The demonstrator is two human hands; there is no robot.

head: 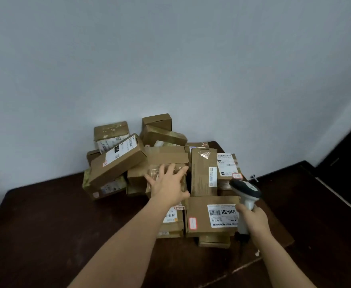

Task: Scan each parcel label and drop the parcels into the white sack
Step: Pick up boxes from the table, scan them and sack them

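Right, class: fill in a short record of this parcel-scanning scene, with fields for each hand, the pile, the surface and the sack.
left hand: fingers spread, reaching onto a brown cardboard parcel in the pile's middle
right hand: grips grey-and-white handheld barcode scanner
pile: many brown cardboard boxes, several with white labels
surface: dark brown table against a pale wall
white sack: not in view

There is a single view, taken from the person's head, looking forward and steeply down across a dark brown table toward a pale wall. The wide-angle lens bends straight edges near the borders of the frame. Both forearms reach in from the bottom edge, so the camera sits close above them. A pile of cardboard parcels sits mid-frame against the wall, within arm's reach.
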